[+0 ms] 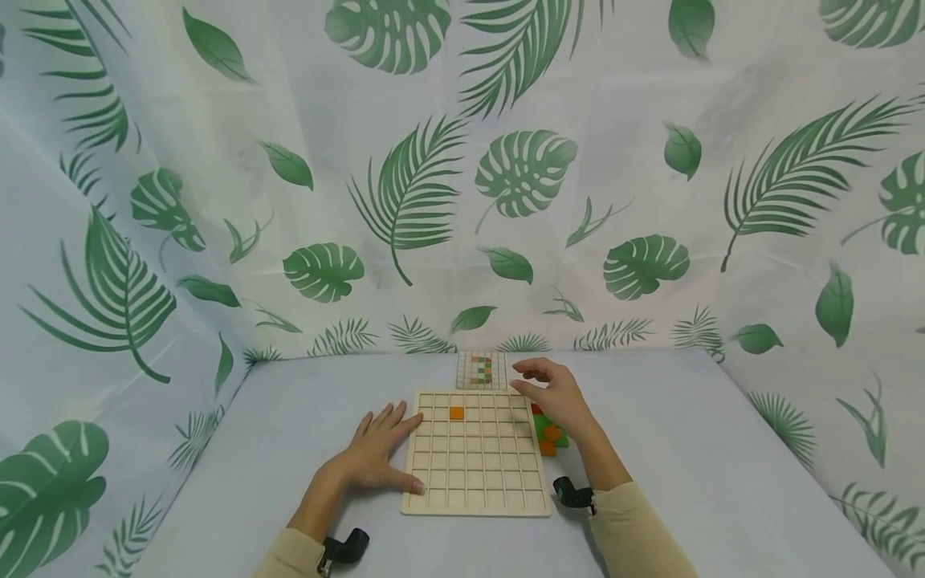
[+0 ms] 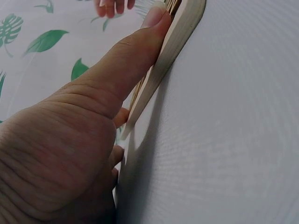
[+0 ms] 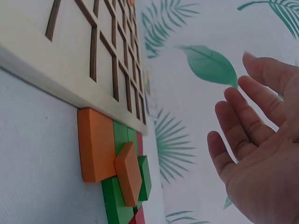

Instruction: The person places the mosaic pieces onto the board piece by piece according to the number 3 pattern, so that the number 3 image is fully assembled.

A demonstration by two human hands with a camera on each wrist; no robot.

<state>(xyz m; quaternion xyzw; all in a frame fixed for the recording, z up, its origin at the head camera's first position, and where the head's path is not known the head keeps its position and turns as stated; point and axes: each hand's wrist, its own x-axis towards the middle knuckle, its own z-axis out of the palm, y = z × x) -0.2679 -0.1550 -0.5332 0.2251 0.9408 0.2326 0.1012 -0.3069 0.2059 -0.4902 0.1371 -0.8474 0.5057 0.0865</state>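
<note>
A light wooden grid board point(image 1: 474, 461) lies flat on the table, with one orange tile point(image 1: 457, 413) in a cell of its top row. My left hand point(image 1: 376, 457) rests spread along the board's left edge, thumb and fingertips on the rim. Above the board's top right corner hovers my right hand point(image 1: 552, 393), its fingers loosely bent and holding nothing. In the right wrist view the palm point(image 3: 266, 177) faces the camera. Below that hand, against the board's right edge, lies a small pile of orange, green and red tiles point(image 3: 96, 144).
Behind the board lies a printed pattern card point(image 1: 482, 370) with a grid of coloured squares. A white cloth with green leaves point(image 1: 527, 172) hangs at the back and sides. Each wrist carries a black camera point(image 1: 571, 492).
</note>
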